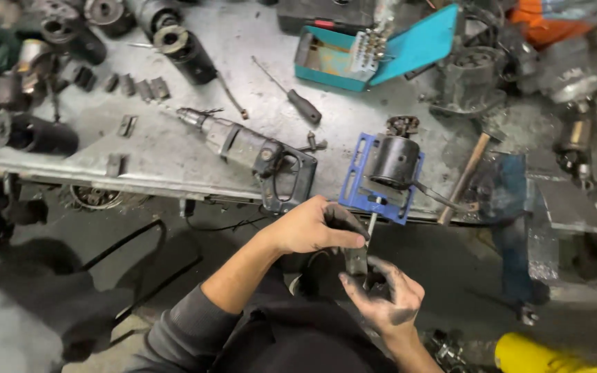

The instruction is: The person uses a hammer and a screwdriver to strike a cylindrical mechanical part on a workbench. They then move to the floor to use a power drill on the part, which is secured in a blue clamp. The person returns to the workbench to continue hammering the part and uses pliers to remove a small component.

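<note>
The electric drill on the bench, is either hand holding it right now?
No, the electric drill lies alone on the metal bench, while the left hand and right hand work at the blue vise's handle below it.

Grimy metal surface [174, 148], crowded with tools

An electric drill [243, 148], a screwdriver [291, 97], an open teal bit case [374, 48] and a blue vise [378, 179] lie on it.

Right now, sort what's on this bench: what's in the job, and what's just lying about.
In the job:
left hand and right hand, both on the vise handle
blue vise
black cylinder clamped in it

Lying about:
drill
screwdriver
teal bit case
hammer
yellow object
</note>
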